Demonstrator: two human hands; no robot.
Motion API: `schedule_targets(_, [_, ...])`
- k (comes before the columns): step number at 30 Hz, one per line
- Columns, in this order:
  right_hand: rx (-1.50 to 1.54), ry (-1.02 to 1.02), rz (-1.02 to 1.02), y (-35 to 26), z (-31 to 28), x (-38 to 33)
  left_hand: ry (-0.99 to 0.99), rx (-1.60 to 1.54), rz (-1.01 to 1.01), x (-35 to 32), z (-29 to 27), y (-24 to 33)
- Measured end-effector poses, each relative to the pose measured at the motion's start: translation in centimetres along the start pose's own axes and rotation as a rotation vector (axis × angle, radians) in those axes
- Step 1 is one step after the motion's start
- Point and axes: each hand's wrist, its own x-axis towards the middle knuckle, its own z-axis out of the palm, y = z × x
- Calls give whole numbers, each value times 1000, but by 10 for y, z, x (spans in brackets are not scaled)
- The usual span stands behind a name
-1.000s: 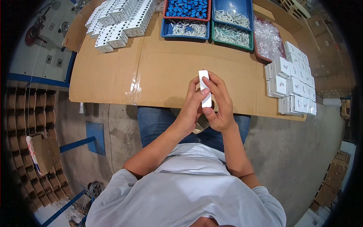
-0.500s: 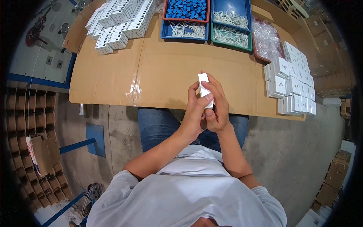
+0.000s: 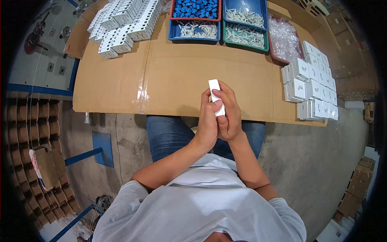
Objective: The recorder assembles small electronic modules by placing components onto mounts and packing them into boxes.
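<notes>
A slim white box [image 3: 213,84] stands between my two hands, over the near edge of the cardboard-covered table. My left hand [image 3: 207,123] is closed on its left side, the thumb resting on the near face. My right hand [image 3: 230,117] wraps the right side, with one finger bent across the front. The two hands touch below the box, and its lower end is partly hidden by the fingers.
Cardboard [image 3: 109,84] covers the table. White boxes [image 3: 117,42] are stacked at the far left, more white boxes [image 3: 318,88] at the right. Along the back stand a red tray [image 3: 172,18] of blue pieces, blue trays [image 3: 171,34] and a green tray [image 3: 242,45] with white pieces, and clear plastic [image 3: 284,38].
The box has shifted slightly left and tilts a little more. My fingers have closed further around it, and both hands sit closer together.
</notes>
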Motion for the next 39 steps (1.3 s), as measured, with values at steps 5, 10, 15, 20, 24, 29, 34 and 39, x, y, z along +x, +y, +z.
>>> schedule_targets(5, [6,-2,18,-1,0,1,57,-23,7,3,0,-6])
schedule_targets(10, [11,-12,32,-1,-1,-1,79,-43,17,4,1,-9])
schedule_targets(15, [25,-6,37,-1,1,-4,67,-91,-2,4,-3,-11])
schedule_targets(20, [12,-6,46,1,2,-5,101,-103,-28,6,-2,-12])
schedule_targets(24, [19,-2,64,-1,5,-5,125,-112,-38,6,-4,-14])
schedule_targets(29, [26,-24,58,-3,7,-3,115,-112,-4,4,-9,-15])
schedule_targets(34, [53,-100,112,-5,3,1,126,-175,-1,4,-6,-12])
schedule_targets(39, [416,103,336,-8,3,6,-14,-65,67,8,-18,1])
